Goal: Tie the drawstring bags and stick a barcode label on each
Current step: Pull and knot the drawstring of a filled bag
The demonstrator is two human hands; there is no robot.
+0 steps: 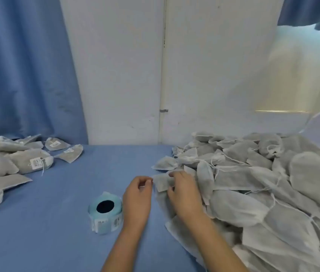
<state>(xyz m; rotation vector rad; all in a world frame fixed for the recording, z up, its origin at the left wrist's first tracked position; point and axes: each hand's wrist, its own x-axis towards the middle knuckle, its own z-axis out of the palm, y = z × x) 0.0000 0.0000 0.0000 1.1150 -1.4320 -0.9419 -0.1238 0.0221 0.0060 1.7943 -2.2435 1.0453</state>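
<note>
A large heap of grey-white drawstring bags [253,183] covers the right side of the blue table [57,222]. My right hand [184,193] grips the top edge of one bag [162,183] at the heap's left border. My left hand [138,199] is just left of it, fingers curled, pinching what looks like the bag's thin string. A roll of barcode labels [106,212] on pale blue backing lies left of my left hand. Labelled, tied bags [27,160] are piled at the far left.
A blue curtain [21,65] hangs behind the left pile. A white wall [125,75] with a vertical pipe [163,75] stands behind the table. The blue tabletop shows between the two piles.
</note>
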